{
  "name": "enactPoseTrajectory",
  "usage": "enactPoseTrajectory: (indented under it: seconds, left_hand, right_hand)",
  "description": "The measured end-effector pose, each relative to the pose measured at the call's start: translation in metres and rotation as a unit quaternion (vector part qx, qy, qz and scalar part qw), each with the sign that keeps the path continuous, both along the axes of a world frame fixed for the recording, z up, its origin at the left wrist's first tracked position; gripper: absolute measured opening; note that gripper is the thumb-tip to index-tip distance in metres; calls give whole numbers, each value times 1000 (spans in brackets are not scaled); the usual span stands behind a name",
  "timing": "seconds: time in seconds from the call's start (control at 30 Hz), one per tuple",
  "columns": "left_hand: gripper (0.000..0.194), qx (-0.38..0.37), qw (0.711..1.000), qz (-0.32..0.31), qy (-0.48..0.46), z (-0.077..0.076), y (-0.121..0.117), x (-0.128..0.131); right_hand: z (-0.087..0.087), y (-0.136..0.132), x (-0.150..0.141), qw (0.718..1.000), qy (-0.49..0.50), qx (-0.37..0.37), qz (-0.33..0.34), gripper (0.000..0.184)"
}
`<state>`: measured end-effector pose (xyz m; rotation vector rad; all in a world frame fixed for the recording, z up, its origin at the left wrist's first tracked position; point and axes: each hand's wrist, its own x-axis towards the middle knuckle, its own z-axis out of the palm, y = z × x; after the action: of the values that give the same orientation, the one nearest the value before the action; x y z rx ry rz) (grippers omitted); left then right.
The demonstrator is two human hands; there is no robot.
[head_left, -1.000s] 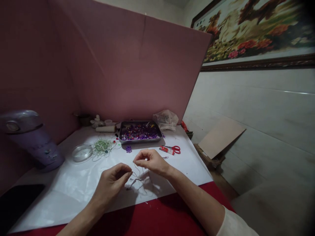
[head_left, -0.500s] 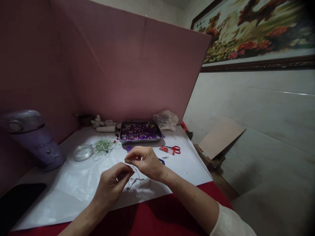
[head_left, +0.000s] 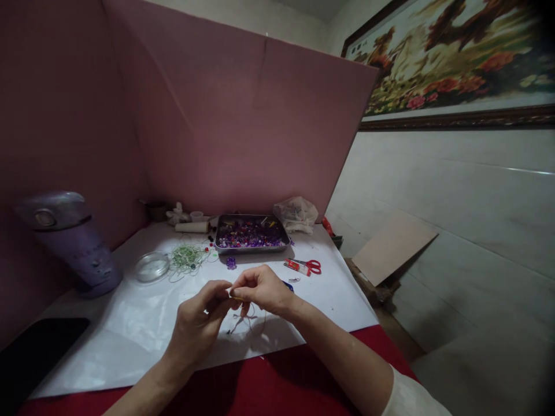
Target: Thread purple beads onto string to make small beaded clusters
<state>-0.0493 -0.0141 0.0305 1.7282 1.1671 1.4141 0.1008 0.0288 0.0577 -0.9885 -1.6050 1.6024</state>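
Over the front of the white sheet (head_left: 130,352), my left hand (head_left: 197,318) and my right hand (head_left: 264,292) meet fingertip to fingertip. Both are closed in a pinch on a thin cord (head_left: 250,316), whose loose part hangs in loops below the fingers. The pinched stretch is mostly hidden by the fingertips. Just beyond my hands lies a purple flower-shaped bead piece (head_left: 231,263). A dark blue object (head_left: 288,286) shows partly from behind my right wrist.
Behind stands a metal tray (head_left: 254,250) of purple and red beads. Red-handled scissors (head_left: 314,266) and a red lighter (head_left: 298,267) lie right. Left are a tangle of green cord (head_left: 188,258), a clear round dish (head_left: 151,267), a purple bottle (head_left: 80,248) and a black flat object (head_left: 43,346).
My right hand moved left to my left hand, then both fingertips came together on the cord. The view has shifted slightly, so the scene sits a little further right.
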Motion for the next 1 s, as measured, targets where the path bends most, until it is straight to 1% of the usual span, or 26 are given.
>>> enactPoseTrajectory:
  seconds: [0.07, 0.17, 0.27, 0.33, 0.4, 0.43, 0.47, 0.5, 0.53, 0.57, 0.6, 0.63, 0.67, 0.7, 0.73, 0.8, 0.83, 0.87, 0.93, 0.97, 1.0]
  left_hand:
    - [13, 5, 1000, -12, 15, 3, -1, 0]
    - [9, 29, 999, -7, 45, 6, -1, 0]
    - [9, 32, 998, 7, 44, 5, -1, -2]
    - [5, -7, 1000, 22, 13, 3, 0, -2]
    - [7, -80, 996, 31, -36, 3, 2, -3]
    - [11, -118, 991, 29, -63, 3, 4, -3]
    - [14, -149, 985, 23, -90, 3, 5, -4]
    - [17, -170, 978, 14, -116, 4, 6, -4]
    - [19, -186, 973, 5, -139, 4, 7, -4]
    - [20, -196, 968, -2, -160, 5, 8, -5]
    - [21, -207, 962, -7, -176, 5, 9, -5]
    - [22, -220, 957, -10, -190, 5, 9, -6]
    - [22, -235, 950, -14, -203, 4, 10, -6]
    - [23, -252, 942, -18, -219, 4, 10, -6]
    - [23, -269, 933, -25, -236, 4, 11, -6]
    - [25, -302, 914, -46, -268, 5, 11, -6]
    - [26, -315, 906, -59, -278, 6, 10, -5]
    - [26, -325, 901, -70, -280, 7, 10, -5]
    - [27, -333, 897, -78, -279, 8, 10, -5]
    - [28, -333, 897, -77, -279, 8, 10, -5]
    - [28, -330, 898, -73, -280, 8, 10, -6]
  right_hand:
    - [-1, 1, 1, 1000, -11, -1, 7, 6]
    - [-3, 3, 2, 999, -23, -4, 24, 8]
    - [-4, 6, 4, 997, -62, 31, 34, 7]
    - [-4, 8, 6, 992, -98, 76, 16, 8]
    - [-3, 8, 8, 984, -120, 124, -32, 9]
    - [-2, 5, 9, 975, -129, 163, -76, 11]
    - [-1, 1, 10, 959, -143, 212, -125, 12]
    - [0, -5, 10, 929, -164, 279, -182, 12]
    - [1, -13, 10, 892, -189, 343, -226, 11]
    - [0, -21, 10, 872, -209, 374, -238, 13]
    - [-2, -30, 9, 869, -222, 380, -225, 18]
    - [-5, -38, 8, 877, -232, 373, -194, 21]
    - [-9, -45, 6, 889, -238, 362, -149, 19]
    - [-14, -50, 4, 898, -242, 347, -118, 15]
    - [-20, -53, 2, 906, -248, 326, -110, 18]
    - [-31, -51, -1, 921, -243, 283, -113, 38]
    - [-36, -48, -3, 929, -234, 259, -119, 41]
    - [-40, -45, -4, 937, -226, 236, -124, 36]
    - [-44, -39, -5, 948, -210, 207, -122, 15]
    - [-44, -37, -4, 952, -200, 201, -118, 13]
    - [-43, -37, -4, 955, -188, 202, -112, 16]
